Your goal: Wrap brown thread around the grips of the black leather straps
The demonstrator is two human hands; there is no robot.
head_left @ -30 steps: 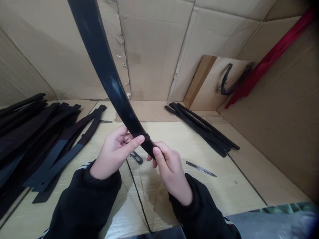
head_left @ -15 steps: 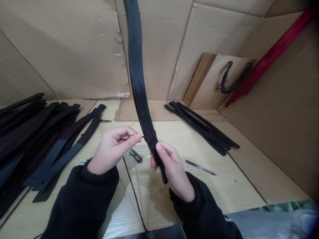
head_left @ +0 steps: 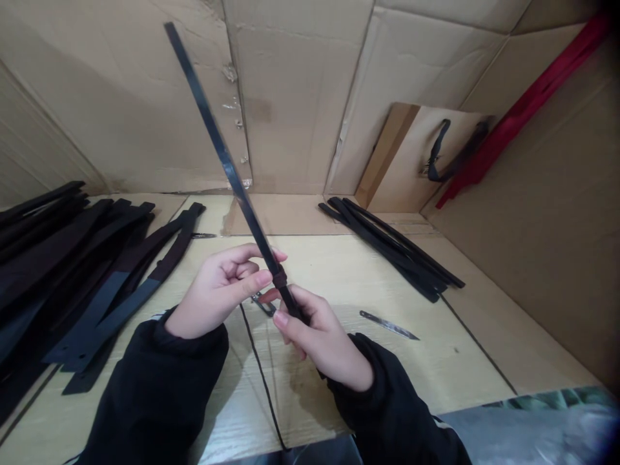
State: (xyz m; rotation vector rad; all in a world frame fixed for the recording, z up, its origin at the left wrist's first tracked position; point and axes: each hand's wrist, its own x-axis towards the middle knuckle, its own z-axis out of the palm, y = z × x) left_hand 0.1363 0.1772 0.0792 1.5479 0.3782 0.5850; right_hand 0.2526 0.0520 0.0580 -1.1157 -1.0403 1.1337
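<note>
A long black sword-shaped strip (head_left: 227,161) rises to the upper left, turned edge-on to me. My right hand (head_left: 317,332) grips its lower end between thumb and fingers. Just above that grip, a band of dark brown cord (head_left: 279,276) wraps round the strip. My left hand (head_left: 227,284) is closed beside the band, its fingers reaching behind the strip. From under that hand the cord's slack length (head_left: 261,374) runs down to the table's front edge. Thread snips (head_left: 264,306) lie on the table, partly hidden behind my fingers.
Many black shaped strips (head_left: 116,284) are heaped on the left of the table. Several narrower black strips (head_left: 392,252) lie at the back right. A small pointed blade (head_left: 390,325) rests to the right. Cardboard walls (head_left: 295,116) surround the table, with a paper bag (head_left: 416,155) against them.
My right hand has rolled the strip from its broad face to its narrow edge, and its top has swung left. My left fingers have moved round behind it with the cord.
</note>
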